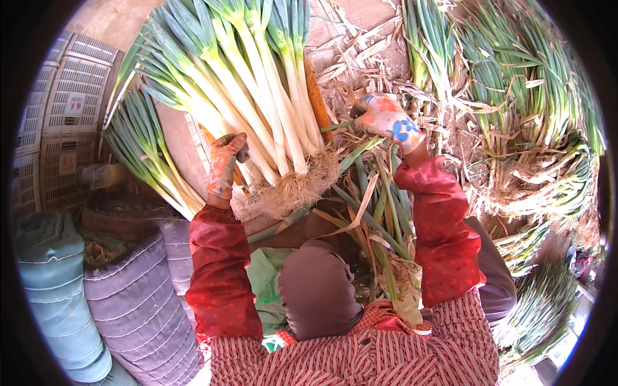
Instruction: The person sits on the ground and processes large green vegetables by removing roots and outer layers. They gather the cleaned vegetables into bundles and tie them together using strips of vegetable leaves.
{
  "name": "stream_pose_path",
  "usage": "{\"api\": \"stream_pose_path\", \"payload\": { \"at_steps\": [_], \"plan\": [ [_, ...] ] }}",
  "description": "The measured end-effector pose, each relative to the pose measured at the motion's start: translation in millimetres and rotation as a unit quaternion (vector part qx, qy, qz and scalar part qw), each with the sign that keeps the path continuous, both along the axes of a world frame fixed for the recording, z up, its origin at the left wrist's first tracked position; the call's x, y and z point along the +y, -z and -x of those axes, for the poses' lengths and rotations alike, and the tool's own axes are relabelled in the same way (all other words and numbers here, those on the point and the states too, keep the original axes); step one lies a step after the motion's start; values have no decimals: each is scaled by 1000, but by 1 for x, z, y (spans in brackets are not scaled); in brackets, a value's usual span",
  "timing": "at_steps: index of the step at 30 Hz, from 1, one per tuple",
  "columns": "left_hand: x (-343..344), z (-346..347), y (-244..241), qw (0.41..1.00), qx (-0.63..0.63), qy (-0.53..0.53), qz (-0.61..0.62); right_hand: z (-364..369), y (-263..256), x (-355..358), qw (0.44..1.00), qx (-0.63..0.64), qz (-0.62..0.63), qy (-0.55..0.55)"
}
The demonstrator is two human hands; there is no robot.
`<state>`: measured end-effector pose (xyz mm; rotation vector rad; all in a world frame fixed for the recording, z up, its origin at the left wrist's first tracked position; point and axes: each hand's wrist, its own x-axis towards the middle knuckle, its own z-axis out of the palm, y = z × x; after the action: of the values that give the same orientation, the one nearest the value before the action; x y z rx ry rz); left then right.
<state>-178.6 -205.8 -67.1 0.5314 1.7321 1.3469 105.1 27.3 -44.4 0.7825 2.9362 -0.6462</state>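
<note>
A bundle of long green onions (263,101), white-stalked with green tops, lies before me with its matted roots (294,186) towards me. Orange bars (316,103) show beside and beneath the stalks. My left hand (224,161), in a floral glove, is curled at the bundle's left side near the root end; nothing shows in its fingers. To the right of the bundle, my right hand (388,120), gloved too, has its fingers curled at the end of a green leaf strip (336,126). A wider leaf (357,153) passes just below that hand.
Loose green onions (149,149) lean at the left, near plastic crates (72,106) and rolled quilted covers (140,299). Stripped leaves (381,207) pile up by my knee (316,289). Dry husks (357,58) litter the ground, and more onions (521,82) stand at the right.
</note>
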Motion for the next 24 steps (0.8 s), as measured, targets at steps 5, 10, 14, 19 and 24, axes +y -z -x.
{"api": "stream_pose_path", "payload": {
  "at_steps": [5, 10, 14, 19, 24],
  "plan": [
    [-3, -5, -6, 997, 63, 41, 27, 10, -21, 3, 515, 230, 804, 187],
    [-4, -2, -7, 992, 98, 63, 39, 48, -41, -19, 253, 171, 950, 72],
    [-5, -2, -7, 987, 119, 79, 68, 55, -63, -33, 982, -13, 186, -17],
    [-4, -5, -8, 989, 113, 59, 70, 21, -77, -17, 947, -199, -253, -3],
    [-3, -8, -11, 982, 150, 69, 97, -20, -75, 26, 916, 47, 363, 163]
  ]
}}
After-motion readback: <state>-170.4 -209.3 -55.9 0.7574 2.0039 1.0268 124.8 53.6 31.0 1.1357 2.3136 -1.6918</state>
